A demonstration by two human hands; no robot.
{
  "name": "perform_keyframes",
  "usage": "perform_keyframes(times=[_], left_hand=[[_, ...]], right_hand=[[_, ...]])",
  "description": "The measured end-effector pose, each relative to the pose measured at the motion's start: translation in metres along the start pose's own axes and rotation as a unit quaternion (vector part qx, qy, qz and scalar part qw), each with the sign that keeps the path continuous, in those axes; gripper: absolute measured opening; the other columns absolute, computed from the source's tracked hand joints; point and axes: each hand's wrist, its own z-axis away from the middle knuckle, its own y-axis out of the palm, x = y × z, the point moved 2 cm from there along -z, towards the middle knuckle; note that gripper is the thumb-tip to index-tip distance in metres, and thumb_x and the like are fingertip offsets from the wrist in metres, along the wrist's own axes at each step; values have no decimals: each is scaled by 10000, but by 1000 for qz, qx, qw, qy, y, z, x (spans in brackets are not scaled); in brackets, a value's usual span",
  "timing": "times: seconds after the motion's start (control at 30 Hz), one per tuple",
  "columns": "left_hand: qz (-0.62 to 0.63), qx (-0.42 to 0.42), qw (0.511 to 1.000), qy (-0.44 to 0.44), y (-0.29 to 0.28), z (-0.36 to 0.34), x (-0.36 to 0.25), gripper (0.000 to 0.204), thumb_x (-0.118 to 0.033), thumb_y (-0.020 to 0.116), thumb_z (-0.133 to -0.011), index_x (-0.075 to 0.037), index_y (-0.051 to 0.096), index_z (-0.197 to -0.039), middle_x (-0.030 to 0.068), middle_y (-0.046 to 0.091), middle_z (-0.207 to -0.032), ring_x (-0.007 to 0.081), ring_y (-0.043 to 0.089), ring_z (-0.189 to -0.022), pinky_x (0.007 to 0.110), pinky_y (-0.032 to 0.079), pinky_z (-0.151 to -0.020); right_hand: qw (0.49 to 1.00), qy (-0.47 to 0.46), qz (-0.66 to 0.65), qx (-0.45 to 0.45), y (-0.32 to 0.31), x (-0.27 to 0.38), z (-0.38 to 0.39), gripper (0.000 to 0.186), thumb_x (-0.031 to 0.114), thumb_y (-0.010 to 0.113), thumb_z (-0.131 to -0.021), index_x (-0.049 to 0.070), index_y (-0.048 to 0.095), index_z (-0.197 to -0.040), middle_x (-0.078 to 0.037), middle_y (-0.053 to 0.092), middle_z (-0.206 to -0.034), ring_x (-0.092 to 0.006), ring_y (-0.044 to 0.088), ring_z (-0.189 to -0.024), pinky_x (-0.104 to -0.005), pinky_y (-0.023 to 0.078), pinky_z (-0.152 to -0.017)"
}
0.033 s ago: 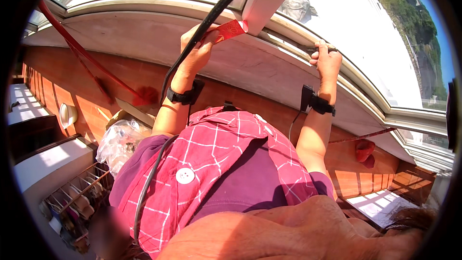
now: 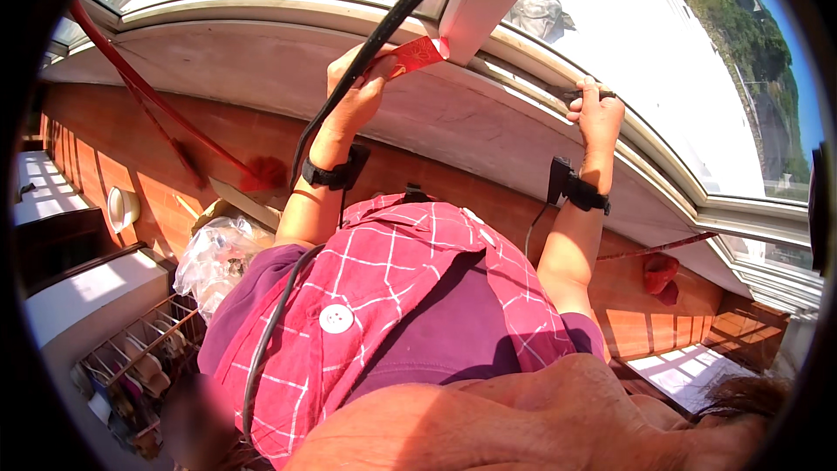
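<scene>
At the window, my left hand [image 2: 357, 98] is closed on a piece of red paper [image 2: 418, 55] with a faint pale pattern, perhaps an envelope. The paper's far end meets the foot of the white window post [image 2: 488, 0]. A black cable [image 2: 397, 17] crosses in front of this hand. Farther right, my right hand [image 2: 600, 118] pinches a slim dark tool [image 2: 608, 95] whose exact kind I cannot make out. Its dark tip lies over the groove of the window track [image 2: 523, 83]. Both wrists wear black straps.
Below the sill runs an orange-brown floor [image 2: 436, 166]. On the left are a red mop-like pole [image 2: 157, 105], a white bowl [image 2: 123, 209], a clear plastic bag [image 2: 218, 262] and a rack of shoes [image 2: 139, 366]. A red cloth-like thing [image 2: 660, 273] lies right.
My right hand has shifted slightly right and down along the track with the slim dark tool. My left hand and the red paper look unmoved.
</scene>
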Motion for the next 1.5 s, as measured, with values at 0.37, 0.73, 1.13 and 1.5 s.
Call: perform_keyframes(times=[0.37, 0.73, 1.13, 1.5], left_hand=[[-5, 13, 999, 29, 16, -8, 7, 119, 59, 595, -848, 36, 652, -951, 10, 616, -788, 56, 535, -718, 195, 446, -644], [21, 21, 1000, -4, 20, 3, -8, 108, 60, 604, -853, 42, 643, -951, 44, 621, -786, 87, 593, -725, 217, 502, -648], [-10, 86, 988, 124, 54, -5, -45, 91, 29, 644, -780, -14, 631, -859, 98, 606, -774, 262, 609, -693, 319, 487, -608], [-269, 230, 907, 230, 146, -33, -31, 147, 24, 550, -754, -63, 628, -843, 72, 588, -894, 293, 594, -854, 399, 494, -682]], right_hand=[[975, 10, -156, 155, 104, 26, 17, 279, 296, 576, -938, 24, 639, -950, -18, 605, -642, -112, 594, -542, -218, 416, -439], [992, -39, -85, 86, 62, 34, 16, 234, 233, 568, -939, 10, 636, -911, -21, 580, -617, -75, 537, -516, -213, 439, -491], [999, -22, 16, 27, 10, -6, 2, 206, 190, 614, -885, -10, 661, -869, -56, 625, -635, -91, 551, -489, -249, 459, -473], [988, -55, -142, 18, -35, -31, 11, 230, 215, 596, -936, -2, 663, -972, -69, 643, -692, -85, 580, -521, -183, 367, -403]])
